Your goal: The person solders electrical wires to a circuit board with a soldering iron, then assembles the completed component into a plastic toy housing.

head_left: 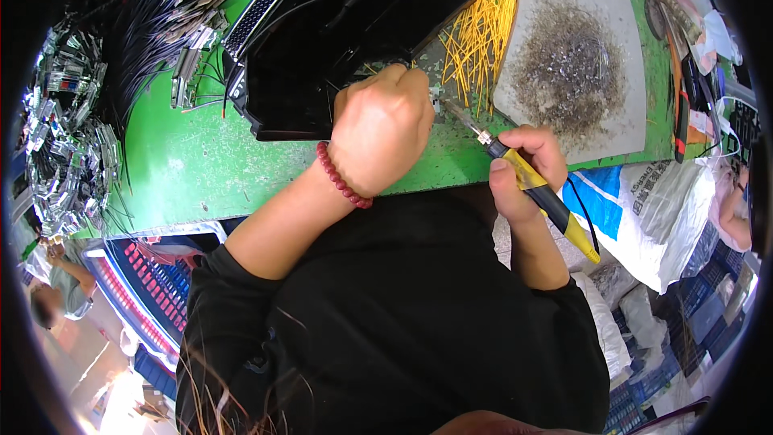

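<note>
My right hand (527, 173) grips a yellow and black soldering iron (547, 200) by its handle. The iron's metal tip points up and left, close to the fingers of my left hand (382, 129). That hand is closed, back of the hand toward me, beside a large black plastic housing (298, 72). A small pale metal piece (436, 97) shows by its knuckles, but what its fingers hold is hidden. Yellow wires (481, 28) lie in a loose bunch beyond the iron. The housing has a mesh panel on its left side.
A whitish board (632, 125) bears a heap of grey-brown scraps (572, 64) at right. Small metal parts (64, 137) and black cables (145, 48) pile up at left on the green table (185, 181). White sacks (672, 217) stand below the table's right edge; another person (60, 290) is far left.
</note>
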`<action>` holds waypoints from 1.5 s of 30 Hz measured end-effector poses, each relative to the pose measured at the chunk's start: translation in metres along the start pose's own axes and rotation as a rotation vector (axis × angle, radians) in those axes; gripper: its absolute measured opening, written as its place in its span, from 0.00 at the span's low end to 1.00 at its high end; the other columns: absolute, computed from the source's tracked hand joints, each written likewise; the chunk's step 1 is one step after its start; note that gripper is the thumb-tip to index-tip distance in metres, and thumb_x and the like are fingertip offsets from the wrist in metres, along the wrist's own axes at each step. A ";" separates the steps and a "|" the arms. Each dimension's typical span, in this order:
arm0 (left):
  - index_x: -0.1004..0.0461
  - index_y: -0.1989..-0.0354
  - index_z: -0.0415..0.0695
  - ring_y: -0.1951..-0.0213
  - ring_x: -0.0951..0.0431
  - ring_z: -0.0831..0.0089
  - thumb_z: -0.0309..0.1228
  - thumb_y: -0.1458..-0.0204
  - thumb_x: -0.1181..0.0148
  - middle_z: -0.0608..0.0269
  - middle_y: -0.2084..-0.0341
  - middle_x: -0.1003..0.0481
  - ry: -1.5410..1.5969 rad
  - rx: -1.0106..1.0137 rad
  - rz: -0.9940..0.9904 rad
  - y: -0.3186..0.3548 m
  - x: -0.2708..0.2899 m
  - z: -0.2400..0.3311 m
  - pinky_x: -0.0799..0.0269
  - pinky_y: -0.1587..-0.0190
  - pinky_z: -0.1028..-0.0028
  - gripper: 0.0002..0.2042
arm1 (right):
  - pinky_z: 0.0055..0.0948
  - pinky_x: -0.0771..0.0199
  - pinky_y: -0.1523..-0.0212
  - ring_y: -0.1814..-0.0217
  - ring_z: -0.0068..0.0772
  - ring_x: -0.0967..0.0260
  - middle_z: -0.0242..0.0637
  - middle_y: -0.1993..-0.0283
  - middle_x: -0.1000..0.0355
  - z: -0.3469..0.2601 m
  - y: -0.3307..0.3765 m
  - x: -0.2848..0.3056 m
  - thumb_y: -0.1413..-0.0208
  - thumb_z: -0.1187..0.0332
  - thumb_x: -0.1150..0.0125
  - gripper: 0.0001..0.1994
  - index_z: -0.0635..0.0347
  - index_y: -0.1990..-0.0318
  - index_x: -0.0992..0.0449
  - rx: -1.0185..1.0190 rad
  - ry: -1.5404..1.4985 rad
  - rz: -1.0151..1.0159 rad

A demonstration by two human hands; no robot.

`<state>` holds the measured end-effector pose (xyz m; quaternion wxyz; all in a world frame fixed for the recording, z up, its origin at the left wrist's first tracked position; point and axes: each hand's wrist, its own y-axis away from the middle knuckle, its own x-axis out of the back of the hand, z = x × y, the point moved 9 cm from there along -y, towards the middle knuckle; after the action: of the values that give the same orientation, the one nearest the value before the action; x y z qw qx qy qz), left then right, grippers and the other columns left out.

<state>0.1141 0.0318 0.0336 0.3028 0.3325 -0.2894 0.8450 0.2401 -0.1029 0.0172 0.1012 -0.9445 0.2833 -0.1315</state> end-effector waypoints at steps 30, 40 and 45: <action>0.28 0.77 0.40 0.77 0.24 0.58 0.21 0.56 0.38 0.57 0.79 0.28 -0.055 0.002 -0.076 -0.003 0.005 0.000 0.28 0.75 0.66 0.04 | 0.21 0.26 0.63 0.68 0.22 0.26 0.44 0.59 0.21 -0.002 -0.005 -0.015 0.44 0.73 0.33 0.20 0.65 0.45 0.30 0.068 -0.038 -0.018; 0.23 0.70 0.40 0.69 0.23 0.60 0.20 0.59 0.35 0.59 0.75 0.25 0.256 0.005 -0.049 -0.007 0.027 0.010 0.27 0.69 0.66 0.06 | 0.28 0.28 0.73 0.72 0.36 0.24 0.39 0.69 0.25 -0.028 -0.037 -0.046 0.49 0.80 0.35 0.14 0.57 0.56 0.27 0.166 0.198 -0.054; 0.23 0.70 0.44 0.64 0.24 0.64 0.23 0.63 0.32 0.63 0.72 0.24 0.075 -0.196 -0.035 -0.003 0.024 0.014 0.30 0.61 0.66 0.09 | 0.31 0.28 0.72 0.72 0.39 0.25 0.39 0.70 0.26 -0.021 -0.048 -0.048 0.50 0.80 0.36 0.14 0.56 0.56 0.27 0.174 0.188 -0.242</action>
<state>0.1073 0.0314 0.0604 0.3591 0.2747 -0.3532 0.8190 0.2195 -0.0389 0.0411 0.1392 -0.9429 0.1633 -0.2547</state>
